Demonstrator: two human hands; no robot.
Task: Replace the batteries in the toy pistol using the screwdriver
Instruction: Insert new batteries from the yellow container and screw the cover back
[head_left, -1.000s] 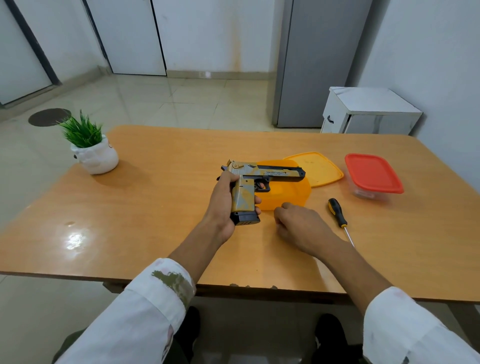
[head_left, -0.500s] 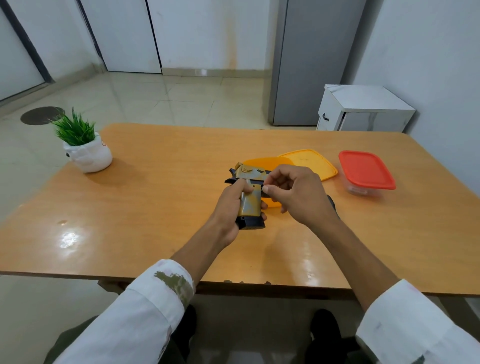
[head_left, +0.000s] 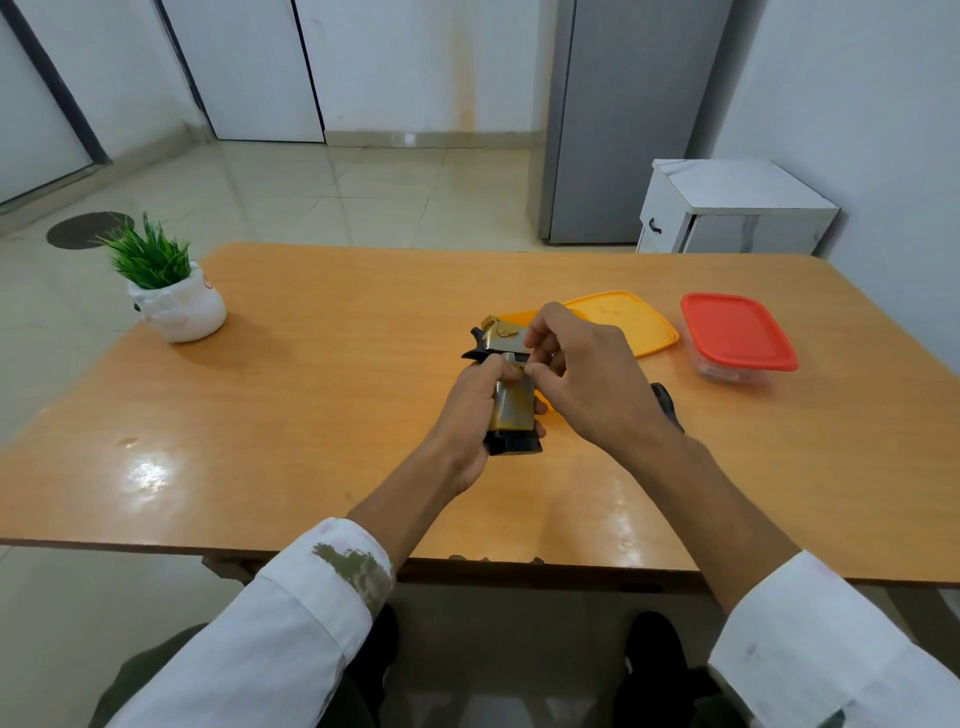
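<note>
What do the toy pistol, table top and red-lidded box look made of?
Toy pistol: likely plastic, matte gold-tan paint that looks worn, black base.
Table top: wood-look laminate probably, glossy, with bright glare patches.
Red-lidded box: plastic, opaque red lid over a clear body.

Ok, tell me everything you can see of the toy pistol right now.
The toy pistol looks plastic, tan-gold with a worn finish, a black base under the grip and a black tail at the rear. The left hand grips its handle, base toward the camera, over the table. The right hand hides the barrel and pinches at the grip's top; what it pinches is too small to tell.
</note>
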